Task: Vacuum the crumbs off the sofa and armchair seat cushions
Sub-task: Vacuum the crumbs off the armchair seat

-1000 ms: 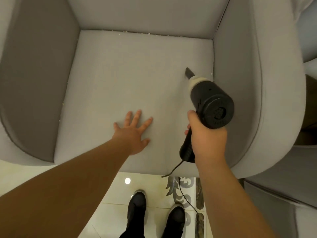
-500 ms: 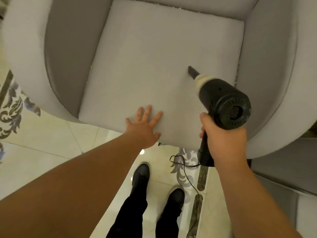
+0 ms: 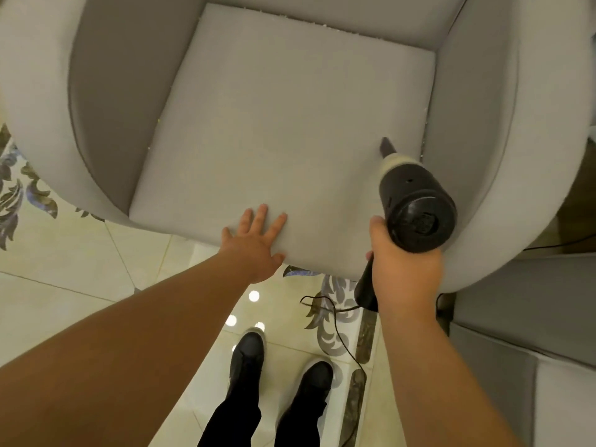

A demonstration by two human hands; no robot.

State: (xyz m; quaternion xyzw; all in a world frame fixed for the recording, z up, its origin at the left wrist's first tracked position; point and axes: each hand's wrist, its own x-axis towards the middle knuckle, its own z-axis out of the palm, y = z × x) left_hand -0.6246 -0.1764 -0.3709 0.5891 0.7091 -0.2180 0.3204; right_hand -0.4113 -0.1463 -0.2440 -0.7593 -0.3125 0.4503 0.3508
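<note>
Armchair seat cushion [image 3: 290, 124]: one, sitting in the grey armchair [image 3: 42, 75] below you. You are drawing the nozzle of the one handheld vacuum [image 3: 416, 201] back along the cushion's right side, and your view is pulling away from the chair. Judgement: this pass is nearing the front edge. Your right hand [image 3: 404, 269] is gripping the handle, fingers wrapped round it. Your left hand [image 3: 254, 240] is pressing the front edge, fingers spread flat. Pale crumbs are lining the back and side seams; too fine to count. Cord [image 3: 335, 324]: one.
</note>
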